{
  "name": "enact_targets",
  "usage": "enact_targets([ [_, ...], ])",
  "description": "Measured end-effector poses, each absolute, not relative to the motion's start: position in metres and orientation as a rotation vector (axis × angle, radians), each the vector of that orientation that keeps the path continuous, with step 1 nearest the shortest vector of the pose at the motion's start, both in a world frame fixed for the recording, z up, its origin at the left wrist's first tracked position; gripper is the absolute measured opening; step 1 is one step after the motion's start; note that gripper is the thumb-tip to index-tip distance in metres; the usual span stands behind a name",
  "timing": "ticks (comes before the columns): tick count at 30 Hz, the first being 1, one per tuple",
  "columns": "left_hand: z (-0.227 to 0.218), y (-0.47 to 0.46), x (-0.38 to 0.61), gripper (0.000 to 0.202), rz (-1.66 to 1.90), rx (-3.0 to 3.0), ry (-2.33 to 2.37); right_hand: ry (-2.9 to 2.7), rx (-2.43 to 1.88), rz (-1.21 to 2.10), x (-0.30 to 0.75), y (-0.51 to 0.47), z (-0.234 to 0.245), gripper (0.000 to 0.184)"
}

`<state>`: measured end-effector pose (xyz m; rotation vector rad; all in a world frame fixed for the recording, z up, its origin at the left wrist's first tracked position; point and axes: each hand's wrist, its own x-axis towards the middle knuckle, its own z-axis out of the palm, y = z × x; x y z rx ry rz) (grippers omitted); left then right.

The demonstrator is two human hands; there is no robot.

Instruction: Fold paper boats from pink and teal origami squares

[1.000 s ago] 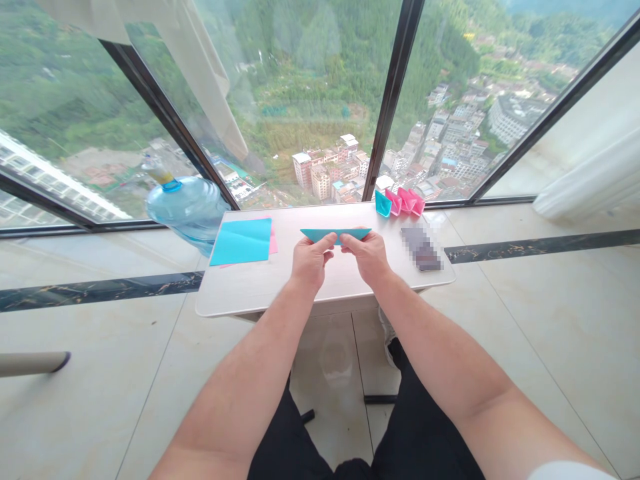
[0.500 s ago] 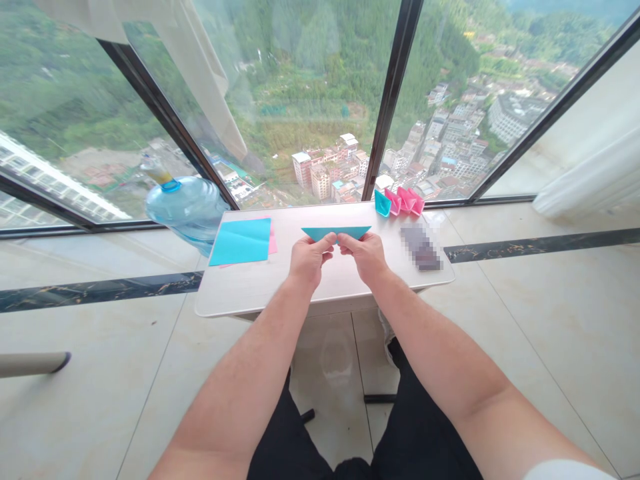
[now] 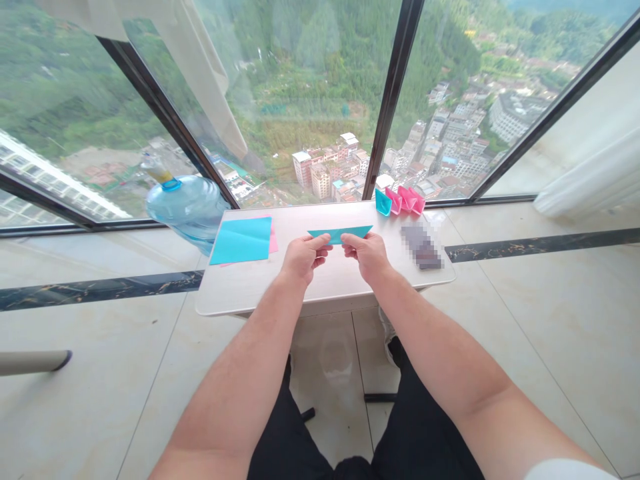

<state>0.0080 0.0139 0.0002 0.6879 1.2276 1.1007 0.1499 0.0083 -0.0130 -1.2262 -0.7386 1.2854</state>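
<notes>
A folded teal paper piece, a flat downward-pointing triangle, is held just above the small white table. My left hand pinches its lower left part and my right hand pinches its lower right part, fingers closed on it. To the left lies a flat teal sheet on top of a pink sheet. At the table's far right edge stand a small teal folded boat and pink folded boats.
A dark blurred object lies on the table's right side. A large blue water bottle lies by the window at the left. Floor-to-ceiling glass with dark frames runs behind the table. My legs are under the table on a tiled floor.
My hands have drawn slightly apart on the teal piece and the left hand has shifted a little left; the paper's visible left end is shorter.
</notes>
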Motion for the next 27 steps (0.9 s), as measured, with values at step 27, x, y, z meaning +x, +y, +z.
enact_targets([
  [27,-0.002,0.029,-0.019,0.035,0.882,0.950,1.203,-0.833,-1.213,1.381,0.159,0.011,-0.007,0.020],
])
